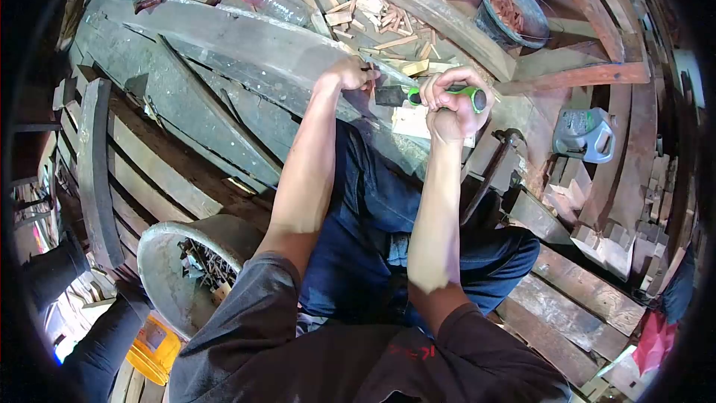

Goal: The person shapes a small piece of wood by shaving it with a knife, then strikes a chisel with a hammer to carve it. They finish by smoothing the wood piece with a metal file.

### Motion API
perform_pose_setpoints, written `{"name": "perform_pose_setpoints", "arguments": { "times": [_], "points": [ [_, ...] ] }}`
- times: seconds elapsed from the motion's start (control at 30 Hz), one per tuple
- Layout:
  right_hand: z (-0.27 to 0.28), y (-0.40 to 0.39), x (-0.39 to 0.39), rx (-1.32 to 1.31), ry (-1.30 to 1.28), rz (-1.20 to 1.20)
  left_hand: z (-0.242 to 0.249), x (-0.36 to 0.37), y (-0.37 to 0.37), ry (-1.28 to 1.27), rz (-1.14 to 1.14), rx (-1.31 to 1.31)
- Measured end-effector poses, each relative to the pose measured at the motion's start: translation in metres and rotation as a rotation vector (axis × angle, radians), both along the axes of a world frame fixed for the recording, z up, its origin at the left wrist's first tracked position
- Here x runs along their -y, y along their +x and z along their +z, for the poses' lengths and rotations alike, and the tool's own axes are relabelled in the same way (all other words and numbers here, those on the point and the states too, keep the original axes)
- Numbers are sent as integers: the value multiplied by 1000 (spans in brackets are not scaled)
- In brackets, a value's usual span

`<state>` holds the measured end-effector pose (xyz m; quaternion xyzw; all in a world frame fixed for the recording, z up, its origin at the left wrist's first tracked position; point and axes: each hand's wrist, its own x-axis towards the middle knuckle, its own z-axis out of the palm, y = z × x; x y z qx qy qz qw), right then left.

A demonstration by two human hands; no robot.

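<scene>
Clear bottle (272, 1) (red-labelled) — lying on its side, grey jug (584, 134), yellow container (154, 348) at lower left

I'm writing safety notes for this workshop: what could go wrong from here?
The green-handled tool in the right hand has its dark end pointing toward the left hand, close by, so a slip might hurt that hand. The plastic bottle lies on its side and could roll if knocked.
</scene>
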<state>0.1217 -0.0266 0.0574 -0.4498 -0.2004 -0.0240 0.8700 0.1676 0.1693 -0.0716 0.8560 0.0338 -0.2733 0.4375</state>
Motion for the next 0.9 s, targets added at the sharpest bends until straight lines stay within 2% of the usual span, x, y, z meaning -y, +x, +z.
{"name": "perform_pose_setpoints", "arguments": {
  "times": [0.1,0.17,0.27,0.4,0.5,0.53,0.67,0.73,0.9],
  "points": [
    [3,-4,-5,-48,-43,-131,4,0,-1,10,-6,-8],
    [5,-5,-4,-29,-64,-101,3,0,0,54,-31,-4],
    [4,-5,-6,-48,-53,-116,0,0,3,24,42,-99],
    [4,-6,-8,-53,-48,-88,-9,-4,0,18,226,52],
    [5,-9,-17,-21,-28,-102,-1,-8,-1,71,237,-65],
    [6,-9,-18,-1,-30,-109,14,-9,-6,-48,204,-110],
    [9,-7,-11,-20,-81,-88,-18,-4,3,26,221,-32],
    [12,-7,-10,-4,-141,-101,-21,-3,6,-21,198,-64],
    [13,-5,-9,-33,-112,-117,-16,-4,2,-10,219,44]
  ]
}}
